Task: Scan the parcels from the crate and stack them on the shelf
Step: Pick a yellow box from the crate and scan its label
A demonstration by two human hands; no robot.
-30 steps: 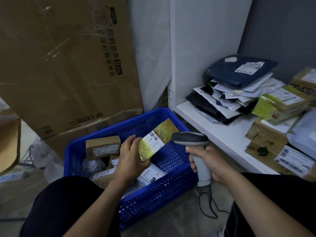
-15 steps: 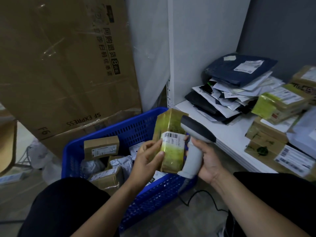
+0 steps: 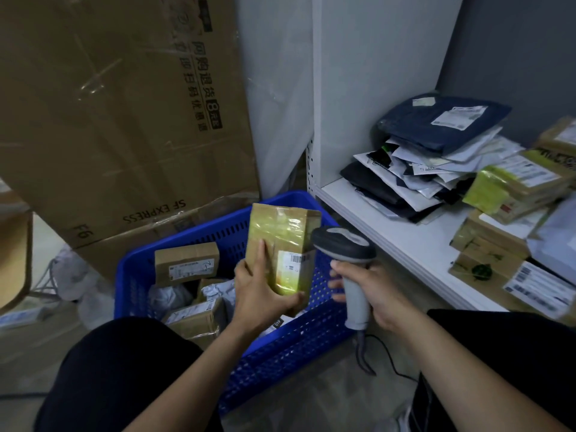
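while the left hand point(image 3: 260, 291) grips a parcel point(image 3: 282, 254) above the crate point(image 3: 280, 347), the right hand point(image 3: 378, 294) clasps the scanner point(image 3: 346, 247); scanning seems underway; next, the shelf point(image 3: 402, 238).

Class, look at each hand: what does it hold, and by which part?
The left hand grips the taped parcel round its lower end; the right hand grips the scanner by its handle.
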